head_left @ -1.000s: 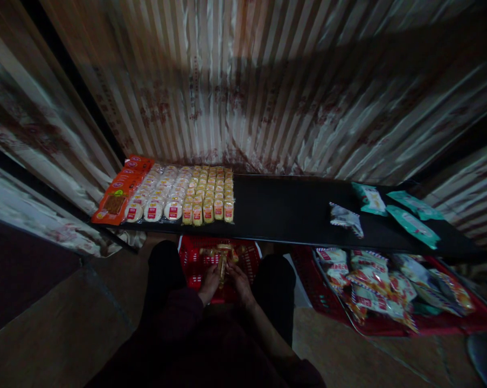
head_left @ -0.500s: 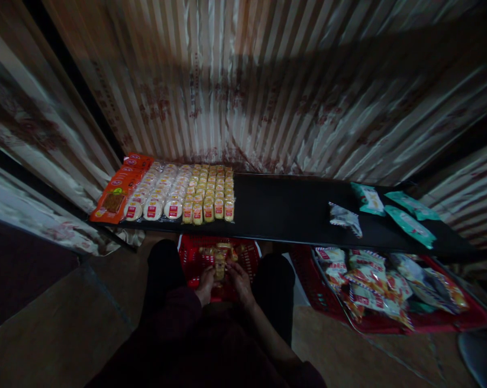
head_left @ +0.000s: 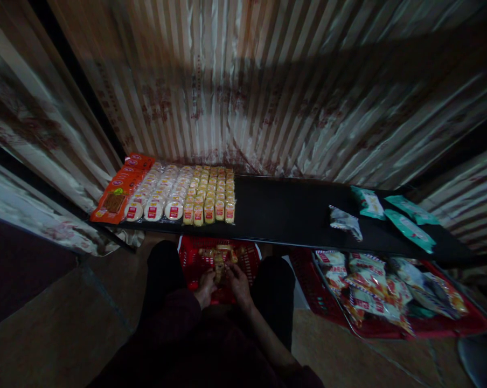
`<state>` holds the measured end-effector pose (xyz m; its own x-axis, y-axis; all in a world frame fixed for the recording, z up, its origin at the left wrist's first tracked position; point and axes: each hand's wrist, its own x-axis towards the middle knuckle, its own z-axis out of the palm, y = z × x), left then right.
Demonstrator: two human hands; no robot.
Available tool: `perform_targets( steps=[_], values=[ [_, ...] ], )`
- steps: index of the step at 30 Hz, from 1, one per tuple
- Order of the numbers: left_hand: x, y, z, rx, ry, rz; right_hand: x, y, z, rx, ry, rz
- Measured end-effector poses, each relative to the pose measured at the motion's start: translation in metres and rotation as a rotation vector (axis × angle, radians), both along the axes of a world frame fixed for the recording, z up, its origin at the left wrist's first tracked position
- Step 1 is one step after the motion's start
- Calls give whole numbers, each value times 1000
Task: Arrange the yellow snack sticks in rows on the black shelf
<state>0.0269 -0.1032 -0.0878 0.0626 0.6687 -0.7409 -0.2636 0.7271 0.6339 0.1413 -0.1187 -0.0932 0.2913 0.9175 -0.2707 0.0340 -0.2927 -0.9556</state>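
Between my knees, over a red basket [head_left: 190,276], both hands are close together at a small yellow wrapped snack [head_left: 219,265]. My left hand [head_left: 206,288] has its fingers closed on the snack's left side. From the right, my right hand [head_left: 238,283] pinches at the same snack with thumb and fingers. More yellow wrapped snacks [head_left: 224,248] lie in the basket just beyond my fingers. Above the basket, the black shelf [head_left: 279,207] carries tight rows of similar yellow snacks [head_left: 209,210]. The dim light blurs the wrapper details.
Left on the shelf are round white packaged cakes [head_left: 153,210] and orange packets [head_left: 115,202]. At its right lie a silver-white packet [head_left: 345,221] and green packets [head_left: 409,229]. Below stands a red basket [head_left: 475,323] filled with snack bags [head_left: 373,299]. A pleated curtain [head_left: 227,91] hangs behind.
My fingers have shifted slightly around the yellow snack, which sits a little tilted between them. The view has moved very slightly; the shelf goods stay where they were.
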Motion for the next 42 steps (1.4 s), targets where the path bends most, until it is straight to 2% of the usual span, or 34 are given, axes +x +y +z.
perform_targets(
  steps=[6, 11, 15, 22, 27, 36, 42],
  values=[
    [4, -1, 7, 32, -59, -9, 3, -6, 7, -83, -125, 68],
    [7, -3, 21, 95, 24, -69, 5, -8, 6, -100, -149, 112],
    [10, -2, 28, 139, 110, -61, 6, -7, 6, -103, -143, 67],
    [12, 0, 28, 228, 152, -83, 10, -5, 13, -33, -160, 64],
    [13, 0, 29, 294, 206, -112, 12, -4, 11, -19, -233, 31],
    [18, 5, 32, 365, 250, -53, 14, -1, 8, 14, -207, 5],
    [19, 11, 33, 468, 297, -71, 15, 2, 11, 40, -229, 18]
  ],
)
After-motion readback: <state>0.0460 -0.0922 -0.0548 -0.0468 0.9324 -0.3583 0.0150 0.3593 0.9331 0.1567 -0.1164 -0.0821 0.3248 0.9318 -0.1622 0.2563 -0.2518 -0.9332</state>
